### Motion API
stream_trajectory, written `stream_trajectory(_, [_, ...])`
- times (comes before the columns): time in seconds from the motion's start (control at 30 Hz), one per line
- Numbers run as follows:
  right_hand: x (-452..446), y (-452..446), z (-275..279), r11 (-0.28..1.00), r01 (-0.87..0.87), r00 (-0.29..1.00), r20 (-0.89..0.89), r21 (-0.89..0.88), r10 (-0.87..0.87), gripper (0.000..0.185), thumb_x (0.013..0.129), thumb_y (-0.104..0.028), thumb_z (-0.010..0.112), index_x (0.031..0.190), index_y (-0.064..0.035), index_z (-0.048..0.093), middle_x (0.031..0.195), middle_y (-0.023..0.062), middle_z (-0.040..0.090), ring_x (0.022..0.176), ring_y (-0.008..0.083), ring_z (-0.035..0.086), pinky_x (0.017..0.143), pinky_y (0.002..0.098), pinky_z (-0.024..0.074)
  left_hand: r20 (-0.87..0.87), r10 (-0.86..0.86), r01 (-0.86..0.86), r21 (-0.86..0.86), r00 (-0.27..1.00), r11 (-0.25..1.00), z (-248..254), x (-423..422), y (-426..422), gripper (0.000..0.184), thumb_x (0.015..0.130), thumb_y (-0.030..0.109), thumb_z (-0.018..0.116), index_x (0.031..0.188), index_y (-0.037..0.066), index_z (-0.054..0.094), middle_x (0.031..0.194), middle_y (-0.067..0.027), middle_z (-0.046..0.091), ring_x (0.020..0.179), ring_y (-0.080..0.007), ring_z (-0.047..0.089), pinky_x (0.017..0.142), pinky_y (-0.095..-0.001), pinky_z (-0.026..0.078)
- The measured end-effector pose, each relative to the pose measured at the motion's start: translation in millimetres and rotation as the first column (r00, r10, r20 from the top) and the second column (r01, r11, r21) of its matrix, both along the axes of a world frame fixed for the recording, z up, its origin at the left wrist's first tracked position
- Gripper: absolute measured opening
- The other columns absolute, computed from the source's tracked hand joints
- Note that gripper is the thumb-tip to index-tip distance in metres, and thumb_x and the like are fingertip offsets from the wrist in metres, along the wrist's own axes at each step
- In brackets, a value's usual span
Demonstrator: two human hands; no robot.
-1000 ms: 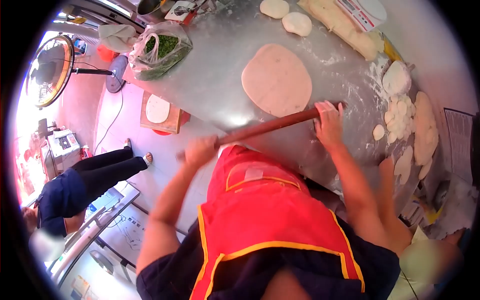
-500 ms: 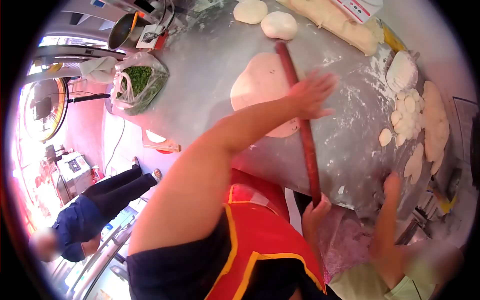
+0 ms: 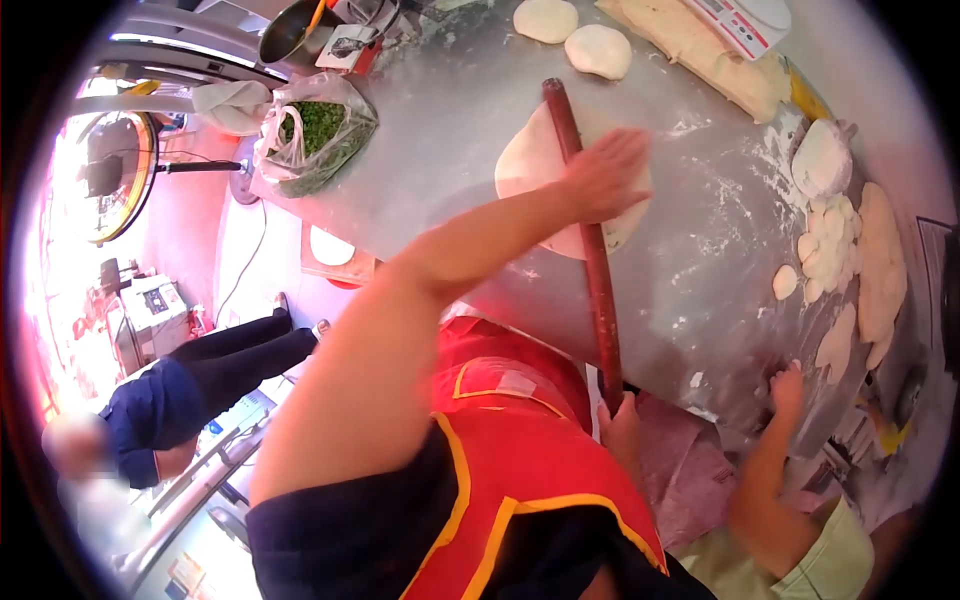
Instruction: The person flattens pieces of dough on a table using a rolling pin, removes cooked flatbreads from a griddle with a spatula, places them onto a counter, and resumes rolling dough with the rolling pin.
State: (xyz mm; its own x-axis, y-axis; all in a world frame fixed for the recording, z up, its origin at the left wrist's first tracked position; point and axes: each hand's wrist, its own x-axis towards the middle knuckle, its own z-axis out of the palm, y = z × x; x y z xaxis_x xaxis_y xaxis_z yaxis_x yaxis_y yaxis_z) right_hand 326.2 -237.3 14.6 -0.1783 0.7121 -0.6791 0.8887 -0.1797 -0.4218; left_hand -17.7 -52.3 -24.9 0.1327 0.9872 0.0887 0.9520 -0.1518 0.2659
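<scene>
Pin: rolling pin (image 3: 598, 295) lies across the dough sheet (image 3: 525, 168), near end past the counter (image 3: 440, 150) edge.
Dough sheet: flat on counter, partly hidden under pin and left arm.
Left hand (image 3: 607, 175): on the pin over the sheet, fingers straight, not wrapped round it.
Right hand (image 3: 622, 428): fingers closed round pin's near end, partly hidden.
Slip risk: left palm could skid, since only the right hand grips.
Thickness risk: uneven pressure between hands could thin one side.
Bump risk: far tip is near a dough ball (image 3: 598, 52); overreach could dent it.
Co-worker's hand (image 3: 787, 388): at counter edge, well apart from pin.
</scene>
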Motion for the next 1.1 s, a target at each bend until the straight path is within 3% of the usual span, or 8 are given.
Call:
stream_trajectory(0.17, [-37,-25,-9,0.99,-0.119,0.993,0.029,0.074,0.117,0.034,0.089,-0.025,0.065,0.109,-0.0004,0.051,0.095,0.0254,0.065,0.089,0.0448,0.064,0.074,0.0495,0.0496,0.161,0.045,-0.054,0.051,0.986,0.997,2,-40,-43,0.074,0.092,0.049,0.054,0.143,-0.002,0.04,0.154,-0.0146,0.033,0.146,-0.0263,0.024,0.12,-0.0442,0.016])
stream_trajectory(0.3, [-96,-44,-20,0.985,-0.15,0.987,-0.053,0.082,0.154,0.04,0.089,-0.031,0.064,0.111,-0.0004,0.052,0.094,0.0258,0.067,0.087,0.0445,0.064,0.074,0.0516,0.0497,0.151,0.143,-0.123,-0.136,0.978,0.983,5,-109,-133,0.076,0.087,0.041,0.061,0.148,0.005,0.033,0.156,-0.0145,0.03,0.146,-0.0279,0.025,0.12,-0.0452,0.018])
stream_trajectory(0.43, [-116,-46,-6,0.992,-0.075,0.988,-0.129,0.098,0.088,0.034,0.086,-0.024,0.067,0.108,-0.001,0.054,0.088,0.0249,0.067,0.086,0.0429,0.065,0.072,0.0479,0.0513,0.027,0.098,-0.096,-0.059,0.995,0.994,20,-137,-175,0.078,0.085,0.034,0.065,0.149,0.006,0.031,0.155,-0.0152,0.029,0.146,-0.0308,0.024,0.12,-0.0452,0.018])
stream_trajectory(0.57, [-73,-29,-14,1.0,0.013,0.944,-0.328,-0.028,-0.021,0.033,0.085,-0.021,0.068,0.108,-0.0007,0.056,0.087,0.0233,0.068,0.084,0.039,0.067,0.072,0.0441,0.0517,0.169,0.009,-0.005,-0.027,0.986,1.0,4,-84,-111,0.077,0.087,0.035,0.063,0.149,0.004,0.03,0.156,-0.0161,0.029,0.147,-0.0307,0.02,0.121,-0.0444,0.016])
stream_trajectory(0.7, [-15,-18,-14,0.991,0.124,0.974,-0.182,-0.059,-0.133,0.037,0.083,-0.021,0.07,0.11,0.0008,0.057,0.089,0.0217,0.068,0.084,0.037,0.068,0.074,0.0421,0.051,0.042,-0.139,0.139,-0.015,0.989,0.99,-10,11,-4,0.073,0.094,0.052,0.047,0.145,0.0,0.038,0.154,-0.0152,0.033,0.147,-0.0268,0.021,0.121,-0.0447,0.011])
stream_trajectory(0.87, [15,9,-8,0.961,0.272,0.953,-0.147,0.04,-0.264,0.041,0.083,-0.022,0.071,0.113,0.0017,0.056,0.095,0.0231,0.068,0.089,0.0383,0.067,0.078,0.0422,0.0508,0.191,-0.235,0.193,0.216,0.953,0.957,-6,107,103,0.072,0.097,0.056,0.04,0.144,0.002,0.04,0.154,-0.0122,0.034,0.148,-0.0241,0.02,0.121,-0.0475,0.008])
stream_trajectory(0.97, [10,24,-1,0.983,0.184,0.976,-0.121,0.013,-0.182,0.041,0.083,-0.024,0.073,0.111,0.0012,0.059,0.098,0.0235,0.069,0.091,0.038,0.068,0.078,0.0423,0.0517,-0.029,-0.215,0.215,0.257,0.976,0.942,-9,111,104,0.072,0.097,0.057,0.041,0.145,0.003,0.04,0.154,-0.0116,0.034,0.148,-0.0231,0.018,0.121,-0.0471,0.009])
stream_trajectory(1.1, [6,4,-18,0.994,-0.037,0.978,-0.209,-0.099,0.015,0.051,0.082,-0.036,0.072,0.115,0.0018,0.06,0.095,0.0252,0.069,0.089,0.0389,0.068,0.078,0.0432,0.0528,-0.048,-0.093,0.091,-0.035,0.995,0.995,-6,3,-7,0.071,0.093,0.051,0.05,0.144,0.002,0.04,0.154,-0.0139,0.034,0.147,-0.0254,0.021,0.121,-0.0476,0.01])
